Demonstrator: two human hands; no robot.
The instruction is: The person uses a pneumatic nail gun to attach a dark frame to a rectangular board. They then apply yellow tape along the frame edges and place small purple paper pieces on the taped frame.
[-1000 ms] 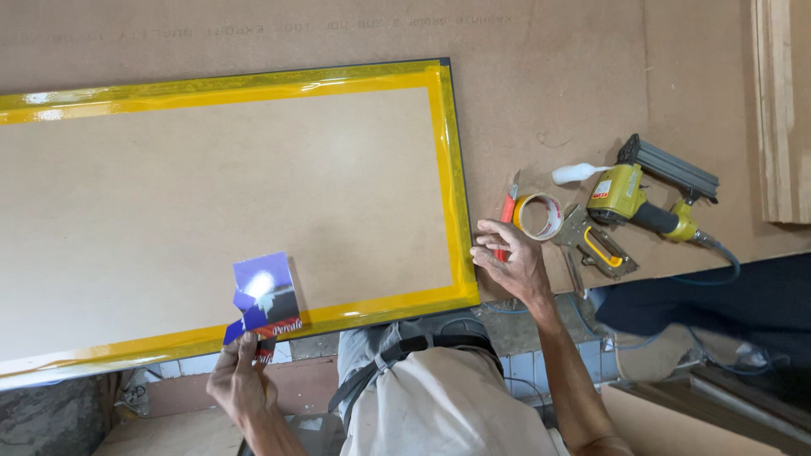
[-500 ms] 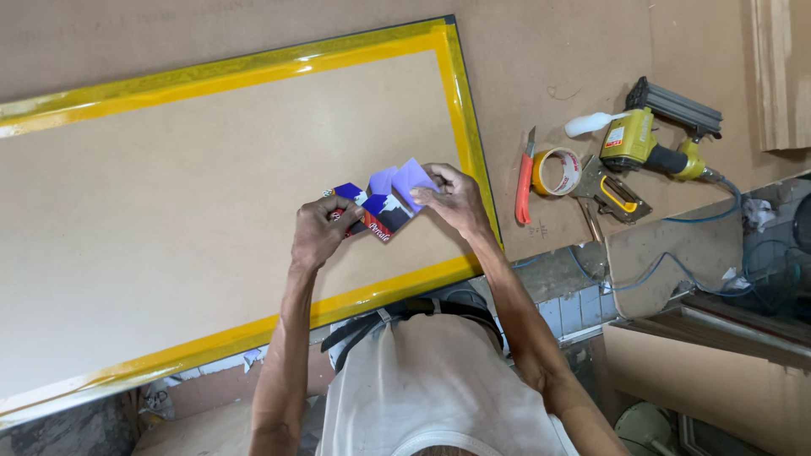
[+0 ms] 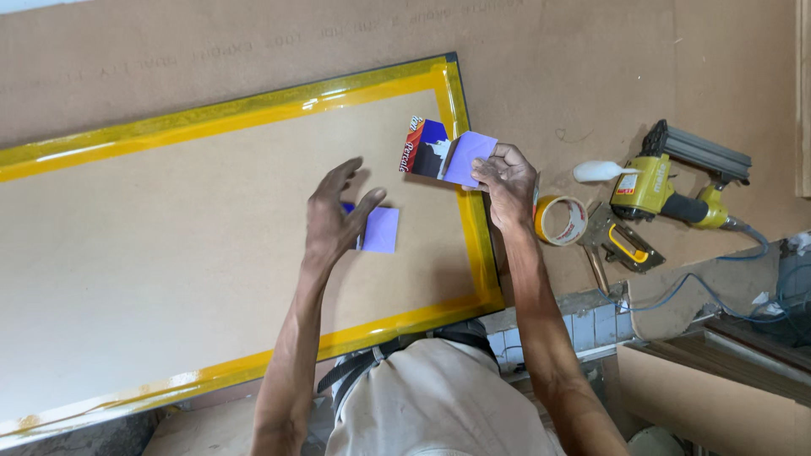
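Half a second ago both hands were bunched together over one little bundle near the board's right edge; now they have drawn apart. The right hand (image 3: 507, 181) pinches a small lilac sheet (image 3: 469, 157) between thumb and fingertips, together with the dark printed packet (image 3: 424, 149) behind it, both held up over the board's top right corner. The left hand (image 3: 335, 218) is spread, fingers loose, and a second lilac sheet (image 3: 379, 230) sits just at its fingertips; whether it is gripped or merely touched I cannot tell.

Below them lies the big tan board (image 3: 169, 245) with its glossy yellow tape border (image 3: 477, 245), resting on the tabletop (image 3: 591, 59). Off to the right, well apart from the hands, sit a roll of tape (image 3: 561, 220), a white squeeze bottle (image 3: 601, 171) and a yellow nail gun (image 3: 667, 181).

Those sheets look paper-thin and very light, floppy enough to bend or crease easily. I would judge an edge or corner pinch, as the right hand has it, the sensible hold; a hard squeeze would likely crumple them.
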